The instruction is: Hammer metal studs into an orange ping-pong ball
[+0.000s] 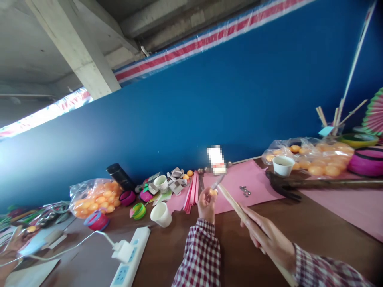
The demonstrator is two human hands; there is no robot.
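My left hand is closed on a small orange ball, pinched at the fingertips. A narrow metallic piece sticks up just beyond the ball; whether my fingers hold it too is unclear. My right hand is wrapped around a long pale wooden stick, whose far tip comes close to the ball. I cannot tell if they touch. Below and beyond both hands lie a pink sheet and a cluster of small silver metal pieces.
A claw hammer lies at right, by a white cup and a bag of orange balls. Leftward are another cup, a power strip, a second ball bag and a black bottle. Another person's hand shows at far left.
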